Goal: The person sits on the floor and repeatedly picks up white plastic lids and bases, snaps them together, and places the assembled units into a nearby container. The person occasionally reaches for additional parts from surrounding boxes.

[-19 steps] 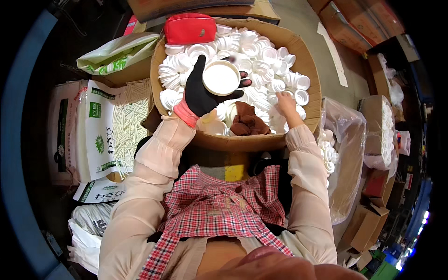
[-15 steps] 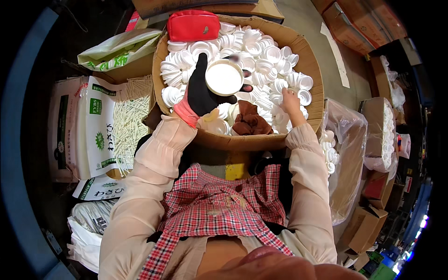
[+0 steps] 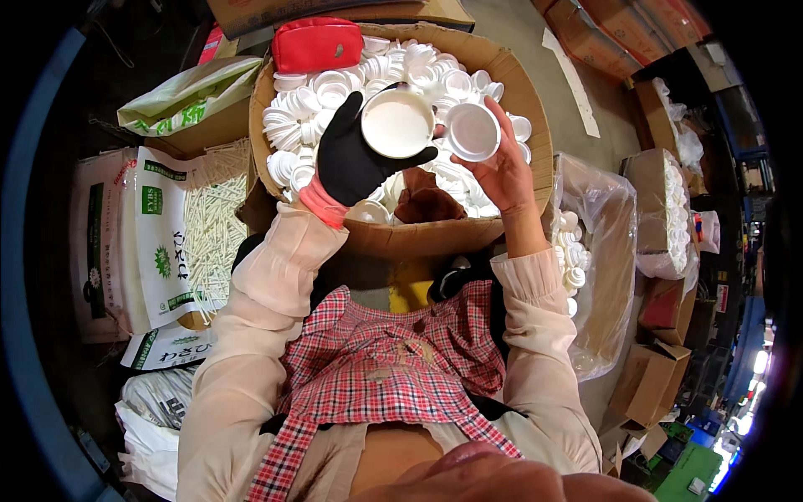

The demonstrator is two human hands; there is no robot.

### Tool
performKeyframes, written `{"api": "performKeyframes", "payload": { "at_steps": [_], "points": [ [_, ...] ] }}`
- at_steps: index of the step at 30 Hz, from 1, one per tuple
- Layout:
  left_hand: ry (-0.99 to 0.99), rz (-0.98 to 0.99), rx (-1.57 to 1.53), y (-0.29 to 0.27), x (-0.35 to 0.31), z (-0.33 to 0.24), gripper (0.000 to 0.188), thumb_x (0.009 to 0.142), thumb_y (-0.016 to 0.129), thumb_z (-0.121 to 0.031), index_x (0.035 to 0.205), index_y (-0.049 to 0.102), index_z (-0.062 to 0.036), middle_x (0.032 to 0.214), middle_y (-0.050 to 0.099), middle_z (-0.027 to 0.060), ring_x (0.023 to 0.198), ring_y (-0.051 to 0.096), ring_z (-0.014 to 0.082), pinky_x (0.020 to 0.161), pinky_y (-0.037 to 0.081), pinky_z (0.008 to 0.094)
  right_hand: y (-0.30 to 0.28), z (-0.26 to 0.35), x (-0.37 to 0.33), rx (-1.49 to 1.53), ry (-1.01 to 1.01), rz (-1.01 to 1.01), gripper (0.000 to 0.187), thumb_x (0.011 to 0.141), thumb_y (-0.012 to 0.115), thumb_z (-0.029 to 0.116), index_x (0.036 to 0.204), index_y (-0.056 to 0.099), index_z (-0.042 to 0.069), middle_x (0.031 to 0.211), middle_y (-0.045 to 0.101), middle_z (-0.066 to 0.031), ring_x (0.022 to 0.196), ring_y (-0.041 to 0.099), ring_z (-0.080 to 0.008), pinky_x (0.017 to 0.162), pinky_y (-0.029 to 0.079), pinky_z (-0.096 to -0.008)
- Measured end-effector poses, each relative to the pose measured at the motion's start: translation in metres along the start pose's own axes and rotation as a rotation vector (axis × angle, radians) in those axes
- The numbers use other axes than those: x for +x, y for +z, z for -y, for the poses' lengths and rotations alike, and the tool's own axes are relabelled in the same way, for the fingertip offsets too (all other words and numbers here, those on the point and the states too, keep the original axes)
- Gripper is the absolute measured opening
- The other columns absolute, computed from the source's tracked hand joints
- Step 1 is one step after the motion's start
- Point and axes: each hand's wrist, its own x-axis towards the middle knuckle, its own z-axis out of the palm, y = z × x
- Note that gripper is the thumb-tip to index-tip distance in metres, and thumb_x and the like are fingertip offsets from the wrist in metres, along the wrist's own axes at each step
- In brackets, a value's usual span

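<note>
My left hand (image 3: 355, 155), in a black glove with a pink cuff, is closed round a round white lid (image 3: 397, 124) whose pale flat face is turned up. Bare, my right hand (image 3: 504, 167) grips a second white lid (image 3: 473, 131), its rimmed hollow side toward me. The two lids are side by side, close together, above a large cardboard box (image 3: 401, 238) filled with loose white lids (image 3: 332, 86). A crumpled brown cloth (image 3: 428, 197) lies on the lids at the near side of the box.
On the box's far left corner sits a red pouch (image 3: 318, 45). To the left, an open sack (image 3: 167, 243) stands by a heap of thin white sticks (image 3: 216, 222). At right is a plastic-lined box (image 3: 615, 268) with white pieces; further right stand more cartons (image 3: 648, 385).
My right hand has come up out of the pile and left toward my left hand, now holding a lid. My left hand keeps its lid. The whole view has shifted slightly.
</note>
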Motion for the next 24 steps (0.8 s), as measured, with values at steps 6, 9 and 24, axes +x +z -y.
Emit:
{"api": "performKeyframes", "payload": {
  "at_steps": [6,9,24],
  "points": [
    [0.037,0.102,-0.026,-0.007,0.0,0.019,0.058,0.095,0.044,-0.042,0.138,0.036,-0.0039,0.14,0.043,0.0158,0.126,0.044,0.0282,0.109,0.032,0.0456,0.011,-0.005,-0.017,-0.065,0.038,0.115,0.071,0.081,0.065,0.01,0.143,0.032,0.008,0.139,0.041,-0.0104,0.115,0.052,-0.023,0.083,0.053,-0.0353],
    [0.182,-0.046,0.716,-0.007,-0.002,0.021,0.056,0.095,0.043,-0.037,0.139,0.035,-0.0024,0.141,0.041,0.0174,0.128,0.042,0.0321,0.109,0.031,0.0483,0.01,0.0,-0.019,-0.373,-0.039,0.069,0.076,0.071,0.071,-0.004,0.139,0.039,0.008,0.138,0.04,-0.0088,0.114,0.05,-0.0205,0.086,0.05,-0.0322],
    [0.301,-0.225,0.627,0.006,0.007,0.055,0.053,0.083,0.063,-0.008,0.133,0.044,0.0018,0.128,0.054,0.0116,0.112,0.054,0.0188,0.096,0.043,0.0312,0.057,-0.006,-0.035,-1.284,-0.636,-0.124,0.067,0.066,0.083,0.014,0.125,0.053,0.005,0.108,0.047,-0.0111,0.08,0.058,-0.0176,0.061,0.052,-0.0261]
  ]
}}
